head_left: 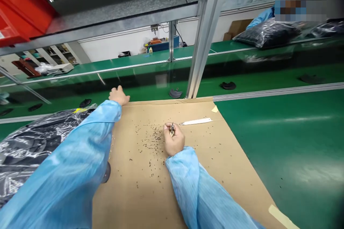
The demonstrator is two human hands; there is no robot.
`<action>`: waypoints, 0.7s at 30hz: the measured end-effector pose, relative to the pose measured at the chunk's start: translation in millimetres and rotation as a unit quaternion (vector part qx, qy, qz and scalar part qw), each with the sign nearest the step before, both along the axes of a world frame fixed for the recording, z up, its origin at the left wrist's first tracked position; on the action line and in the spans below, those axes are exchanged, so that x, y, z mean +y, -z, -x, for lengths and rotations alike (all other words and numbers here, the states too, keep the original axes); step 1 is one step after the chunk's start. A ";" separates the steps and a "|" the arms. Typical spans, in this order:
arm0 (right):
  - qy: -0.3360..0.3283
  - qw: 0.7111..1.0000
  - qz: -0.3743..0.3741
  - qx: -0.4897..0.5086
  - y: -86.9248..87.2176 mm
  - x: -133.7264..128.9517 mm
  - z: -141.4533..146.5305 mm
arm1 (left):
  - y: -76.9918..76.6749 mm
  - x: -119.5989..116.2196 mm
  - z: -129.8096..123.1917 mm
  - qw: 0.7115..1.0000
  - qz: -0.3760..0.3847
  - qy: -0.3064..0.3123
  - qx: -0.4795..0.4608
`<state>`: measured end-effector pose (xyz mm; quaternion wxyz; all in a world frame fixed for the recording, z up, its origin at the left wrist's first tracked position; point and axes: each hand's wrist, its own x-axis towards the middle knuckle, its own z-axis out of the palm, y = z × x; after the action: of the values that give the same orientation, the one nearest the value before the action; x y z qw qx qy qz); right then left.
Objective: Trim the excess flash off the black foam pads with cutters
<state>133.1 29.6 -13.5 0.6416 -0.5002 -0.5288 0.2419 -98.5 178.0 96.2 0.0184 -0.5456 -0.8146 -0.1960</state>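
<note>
My left hand (119,95) reaches over the far left edge of the cardboard sheet (134,200), its fingers spread at the green conveyor (145,92), with nothing seen in them. Near the middle of the cardboard, my right hand (174,140) is closed around a small metal tool (172,129), probably nippers. Many tiny dark bits (157,136) lie scattered to the left of and around this hand. A white strip-shaped tool (196,121) rests on the cardboard just beyond it, to the right. A dark round object (106,172) is partly hidden by my left sleeve.
Black curved parts (175,93) sit spaced along the conveyor. A plastic-wrapped black bundle (40,143) lies at left, and a red bin (24,7) is at upper left. A metal post (205,35) stands beyond the cardboard. A person's blue sleeve (260,18) shows at upper right.
</note>
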 end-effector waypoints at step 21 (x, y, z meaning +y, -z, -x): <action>0.043 0.998 0.030 0.022 0.4 2.8 0.5 | 86.5 78.8 -214.5 0.960 -0.017 0.200 -0.197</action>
<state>132.6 32.4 -13.9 0.6475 -0.5364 -0.4848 0.2409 115.9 256.8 9.7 -0.1730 -0.6472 -0.6734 -0.3127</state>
